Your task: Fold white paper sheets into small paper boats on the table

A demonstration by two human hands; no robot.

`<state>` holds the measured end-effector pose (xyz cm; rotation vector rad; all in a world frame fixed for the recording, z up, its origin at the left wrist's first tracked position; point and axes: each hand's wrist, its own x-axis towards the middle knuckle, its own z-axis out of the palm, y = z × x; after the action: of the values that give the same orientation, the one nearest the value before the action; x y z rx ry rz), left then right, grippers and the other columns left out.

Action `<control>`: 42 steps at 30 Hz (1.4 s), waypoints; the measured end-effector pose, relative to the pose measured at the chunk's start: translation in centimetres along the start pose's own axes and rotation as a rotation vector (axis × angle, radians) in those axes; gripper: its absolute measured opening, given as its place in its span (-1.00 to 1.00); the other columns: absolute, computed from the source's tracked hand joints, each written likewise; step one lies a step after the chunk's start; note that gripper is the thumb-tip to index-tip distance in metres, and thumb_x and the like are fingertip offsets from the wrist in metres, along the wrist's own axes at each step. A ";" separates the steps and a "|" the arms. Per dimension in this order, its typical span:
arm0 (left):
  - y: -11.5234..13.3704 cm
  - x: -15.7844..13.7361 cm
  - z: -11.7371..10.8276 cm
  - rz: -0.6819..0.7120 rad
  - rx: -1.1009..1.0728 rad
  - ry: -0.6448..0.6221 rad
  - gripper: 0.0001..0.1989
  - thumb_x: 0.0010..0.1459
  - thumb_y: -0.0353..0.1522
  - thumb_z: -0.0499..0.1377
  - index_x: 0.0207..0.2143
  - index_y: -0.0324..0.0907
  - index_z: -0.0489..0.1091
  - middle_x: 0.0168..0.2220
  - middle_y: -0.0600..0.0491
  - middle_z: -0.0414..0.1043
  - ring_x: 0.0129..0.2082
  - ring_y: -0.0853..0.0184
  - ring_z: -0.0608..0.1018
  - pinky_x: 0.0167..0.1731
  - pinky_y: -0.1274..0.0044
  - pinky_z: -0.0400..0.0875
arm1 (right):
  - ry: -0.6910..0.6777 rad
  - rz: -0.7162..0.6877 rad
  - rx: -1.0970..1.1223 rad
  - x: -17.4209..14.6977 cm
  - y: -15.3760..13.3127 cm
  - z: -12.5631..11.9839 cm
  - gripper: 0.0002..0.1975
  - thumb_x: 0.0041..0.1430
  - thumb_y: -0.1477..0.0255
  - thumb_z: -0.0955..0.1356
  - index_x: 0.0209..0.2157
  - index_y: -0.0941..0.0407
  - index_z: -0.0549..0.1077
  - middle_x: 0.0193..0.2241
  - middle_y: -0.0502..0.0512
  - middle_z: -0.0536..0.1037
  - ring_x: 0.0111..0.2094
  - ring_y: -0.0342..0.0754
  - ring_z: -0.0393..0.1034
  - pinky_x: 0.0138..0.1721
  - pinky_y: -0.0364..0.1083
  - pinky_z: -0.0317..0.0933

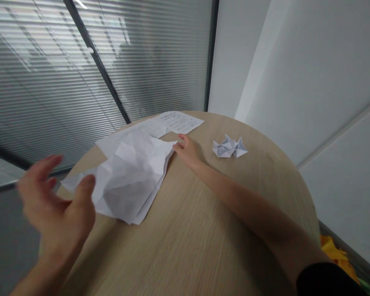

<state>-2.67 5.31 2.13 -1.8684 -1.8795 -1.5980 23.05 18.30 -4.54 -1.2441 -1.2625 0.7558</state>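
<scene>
Creased white sheets of paper (pixel 132 172) lie in a loose stack on the left half of the round wooden table. My right hand (pixel 187 151) reaches across the table and pinches the far right corner of the creased paper between thumb and fingers. Raised in the left foreground, my left hand (pixel 58 201) holds nothing. Its fingers are apart and curved, slightly blurred, in front of the near left part of the paper. To the right of my right hand sits a folded paper figure (pixel 230 146) with several pointed tips.
Printed sheets (pixel 179 121) lie at the table's far edge, partly under the creased paper. The round table (pixel 185 238) stands near window blinds (pixel 160 61) and a white wall (pixel 320 102). Something yellow (pixel 337 255) is on the floor at lower right.
</scene>
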 end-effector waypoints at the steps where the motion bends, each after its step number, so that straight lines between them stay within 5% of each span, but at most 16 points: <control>1: 0.7 0.6 0.9 0.162 0.050 -0.083 -0.40 0.15 -0.18 0.22 0.22 -0.09 0.21 0.30 -0.02 0.16 0.29 0.00 0.21 0.27 0.21 0.04 | -0.016 -0.041 -0.042 -0.3 -0.1 0.0 -0.52 0.09 0.52 0.38 0.07 0.05 0.34 0.11 0.17 0.43 0.03 0.02 0.41 0.11 0.07 0.23; 4: 1.5 1.9 4.3 0.379 0.181 -0.291 -0.26 0.17 -0.05 0.20 0.30 -0.17 0.11 0.37 -0.14 0.04 0.36 -0.14 0.04 0.28 0.03 -0.12 | -0.079 -0.153 -0.175 -2.2 -0.7 -0.3 -0.53 0.09 0.54 0.37 0.06 0.06 0.34 0.11 0.18 0.40 0.07 0.02 0.36 0.14 0.06 0.20; 7: 0.6 2.6 8.0 0.311 0.360 -0.539 -0.17 0.23 0.02 0.10 0.39 -0.14 -0.10 0.42 -0.23 -0.21 0.37 -0.26 -0.09 0.21 -0.15 -0.21 | -0.163 -0.270 -0.329 -4.6 -1.8 -1.8 -0.53 0.09 0.55 0.37 0.06 0.09 0.34 0.08 0.18 0.40 0.06 0.01 0.35 0.13 0.05 0.22; 10: -0.7 3.1 10.7 0.248 0.536 -0.774 -0.24 0.26 0.07 -0.03 0.39 -0.02 -0.10 0.44 -0.17 -0.30 0.38 -0.29 -0.17 0.16 -0.23 -0.24 | -0.234 -0.397 -0.488 -6.2 -2.6 -5.0 -0.58 0.13 0.58 0.33 0.04 0.07 0.37 0.05 0.13 0.42 0.03 -0.02 0.37 0.11 0.03 0.23; 15: -2.1 3.5 12.4 0.210 0.601 -0.972 -0.23 0.23 0.15 -0.12 0.38 0.03 -0.07 0.44 -0.14 -0.25 0.36 -0.31 -0.12 0.13 -0.24 -0.19 | 0.055 -0.394 -0.744 -5.7 -1.7 -13.2 -0.61 0.12 0.55 0.34 0.02 0.13 0.41 0.04 0.23 0.41 0.06 0.08 0.34 0.07 0.05 0.27; 18: -2.6 3.7 12.6 0.194 0.591 -0.989 -0.22 0.23 0.16 -0.12 0.38 0.01 -0.05 0.44 -0.14 -0.25 0.36 -0.32 -0.12 0.14 -0.23 -0.18 | 0.199 -0.263 -0.925 -5.0 -0.4 -17.3 -0.60 0.11 0.54 0.35 0.02 0.15 0.43 0.00 0.26 0.42 -0.01 0.11 0.39 0.04 0.08 0.27; 21: -3.0 3.8 12.9 0.195 0.594 -0.971 -0.22 0.22 0.15 -0.09 0.38 0.00 -0.05 0.44 -0.11 -0.23 0.36 -0.30 -0.12 0.15 -0.21 -0.19 | 0.127 -0.196 -1.084 -4.9 0.6 -19.1 -0.66 0.14 0.53 0.33 -0.02 0.15 0.49 -0.06 0.25 0.46 -0.06 0.11 0.42 -0.02 0.04 0.29; 26: -2.3 4.1 12.3 0.228 0.537 -0.848 -0.23 0.25 0.09 -0.05 0.37 -0.13 0.00 0.39 -0.22 -0.06 0.35 -0.24 0.01 0.17 -0.18 -0.12 | -0.007 -0.177 -1.195 -5.0 1.2 -18.6 -0.72 0.20 0.58 0.29 -0.11 0.13 0.56 -0.12 0.23 0.54 -0.09 0.07 0.43 -0.03 0.00 0.26; 32: 2.9 2.3 9.6 0.433 0.180 -0.576 -0.32 0.24 -0.07 0.09 0.25 -0.34 0.17 0.19 -0.27 0.31 0.18 -0.05 0.35 0.14 0.14 0.27 | -0.061 -0.239 -1.113 -5.5 -0.2 -18.1 -0.80 0.23 0.55 0.31 -0.20 0.13 0.58 -0.19 0.18 0.60 -0.13 0.02 0.45 -0.04 -0.03 0.24; 37: 6.5 -2.9 10.0 0.312 -0.147 -0.719 -0.56 0.27 -0.19 0.02 0.08 -0.24 0.37 -0.07 -0.13 0.52 -0.25 0.21 0.59 -0.25 0.39 0.51 | -0.310 -0.420 -0.797 -7.8 -1.9 -16.7 -0.87 0.19 0.57 0.35 -0.32 0.14 0.57 -0.37 0.09 0.59 -0.32 -0.08 0.45 -0.22 -0.11 0.24; 42: 6.8 -5.7 11.8 0.365 -0.152 -0.818 -0.69 0.30 -0.33 -0.01 -0.13 -0.19 0.51 -0.19 -0.07 0.58 -0.22 0.19 0.59 -0.17 0.36 0.46 | -0.473 -0.438 -0.723 -10.1 -1.8 -14.8 -0.86 0.20 0.60 0.32 -0.28 0.15 0.53 -0.33 0.11 0.58 -0.29 -0.07 0.46 -0.22 -0.12 0.24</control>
<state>11.07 7.24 -3.03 -3.0271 -1.4538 -0.9412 34.67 4.60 -3.53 -1.2993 -2.2392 0.2658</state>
